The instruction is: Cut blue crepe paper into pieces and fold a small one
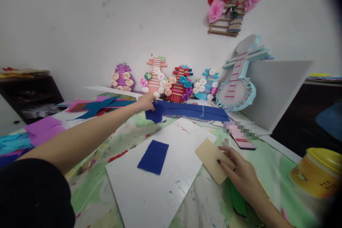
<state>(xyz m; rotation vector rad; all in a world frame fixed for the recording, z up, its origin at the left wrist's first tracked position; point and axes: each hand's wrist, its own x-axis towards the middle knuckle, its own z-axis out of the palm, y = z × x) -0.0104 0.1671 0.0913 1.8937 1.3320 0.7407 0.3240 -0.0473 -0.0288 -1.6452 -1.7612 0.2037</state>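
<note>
My left hand [146, 102] reaches far forward, its fingers closed on the left end of a long dark blue paper strip [192, 111] at the back of the table. In my right hand [239, 169] is a beige rectangular card [212, 158], pinched between thumb and fingers over the right edge of a white board [149, 199]. On that board lies a small cut piece of dark blue paper [153, 156], apart from both hands. Beneath my right wrist, a green piece [238, 199] is partly hidden.
Decorated paper lutes [179, 85] lean along the wall, and a larger pale blue one [236, 85] stands at the right. A phone [242, 137] and a yellow tub [317, 172] sit to the right. Coloured paper sheets [44, 130] lie left on the patterned tablecloth [93, 185].
</note>
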